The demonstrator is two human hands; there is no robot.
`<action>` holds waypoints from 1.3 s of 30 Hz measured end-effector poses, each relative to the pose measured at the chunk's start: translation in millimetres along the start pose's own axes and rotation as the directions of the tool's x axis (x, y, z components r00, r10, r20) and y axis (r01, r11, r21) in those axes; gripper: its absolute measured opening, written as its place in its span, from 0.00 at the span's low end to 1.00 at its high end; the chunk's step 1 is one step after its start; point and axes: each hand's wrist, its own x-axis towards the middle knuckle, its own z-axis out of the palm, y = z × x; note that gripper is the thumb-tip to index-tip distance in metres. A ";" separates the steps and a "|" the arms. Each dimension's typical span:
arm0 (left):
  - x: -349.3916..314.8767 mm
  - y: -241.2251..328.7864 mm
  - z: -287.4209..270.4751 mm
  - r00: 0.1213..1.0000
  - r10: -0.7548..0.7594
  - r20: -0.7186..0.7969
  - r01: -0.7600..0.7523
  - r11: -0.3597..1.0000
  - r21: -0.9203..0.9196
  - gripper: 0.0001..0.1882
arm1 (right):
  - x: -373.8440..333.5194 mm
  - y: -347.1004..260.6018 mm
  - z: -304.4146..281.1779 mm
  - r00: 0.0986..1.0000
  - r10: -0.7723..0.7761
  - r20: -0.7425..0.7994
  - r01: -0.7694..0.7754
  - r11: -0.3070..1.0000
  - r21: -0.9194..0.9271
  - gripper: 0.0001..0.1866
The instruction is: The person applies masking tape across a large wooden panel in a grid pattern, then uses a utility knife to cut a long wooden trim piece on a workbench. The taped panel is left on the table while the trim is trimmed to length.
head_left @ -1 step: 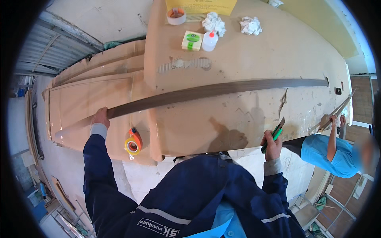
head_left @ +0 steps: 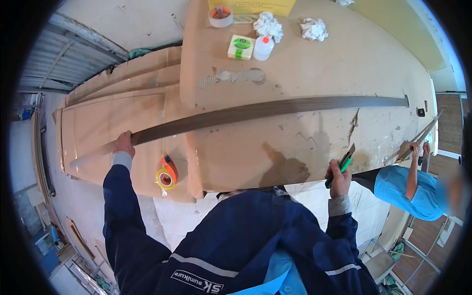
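A long dark brown wood-grain strip [head_left: 246,111] lies across the cardboard-covered table, reaching from the left side nearly to its right end. Toward the strip's left end, my left hand [head_left: 125,144] is closed round it, and a paler stretch shows beyond the hand. My right hand [head_left: 338,178] grips a green utility knife [head_left: 346,162] with its blade out, pointing up and away from me. The blade is apart from the strip, above the table's near edge. A tape dispenser [head_left: 167,173] in orange with yellowish tape rests on the cardboard right of my left hand.
Along the far side are a tape roll [head_left: 221,16], a pale green-labelled pack [head_left: 241,47], a red-tipped white bottle [head_left: 263,48] and crumpled white paper [head_left: 314,29]. A small black object [head_left: 421,112] sits near the right end. Close by, a co-worker in blue [head_left: 405,191] holds another strip.
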 end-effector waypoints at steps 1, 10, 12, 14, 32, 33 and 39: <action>1.5 -11.2 4.1 0.998 -0.060 -0.009 0.060 0.998 0.020 0.28 | -1.6 -1.9 5.1 1.000 0.007 -0.013 -0.007 1.000 -0.005 0.11; 9.5 103.3 9.0 0.811 0.431 -0.396 -0.524 0.836 -0.164 0.34 | 6.9 -1.1 21.6 0.992 0.100 -0.079 -0.105 0.992 -0.064 0.10; 9.4 128.9 5.4 0.791 0.479 -0.381 -0.578 0.789 -0.210 0.34 | 9.4 -3.4 20.6 0.983 0.150 -0.109 -0.159 0.984 -0.083 0.09; 14.3 132.8 7.6 0.841 0.436 -0.321 -0.516 0.823 -0.235 0.35 | 10.2 -8.3 17.9 0.988 0.121 -0.092 -0.121 0.993 0.003 0.10; -54.1 416.6 -107.0 0.553 0.594 -0.585 -0.833 0.406 -0.376 0.31 | -8.0 23.4 -117.5 0.984 0.156 -0.087 -0.115 0.925 0.361 0.28; -74.9 491.7 -124.9 0.387 0.667 -0.636 -0.915 0.196 -0.352 0.36 | -8.5 22.1 -126.6 0.986 0.153 -0.064 -0.128 0.948 0.291 0.29; -163.1 756.8 -212.6 0.362 0.770 -0.525 -0.916 0.398 -0.048 0.46 | -12.5 7.0 -162.6 0.989 -0.101 -0.110 0.095 0.994 -0.063 0.28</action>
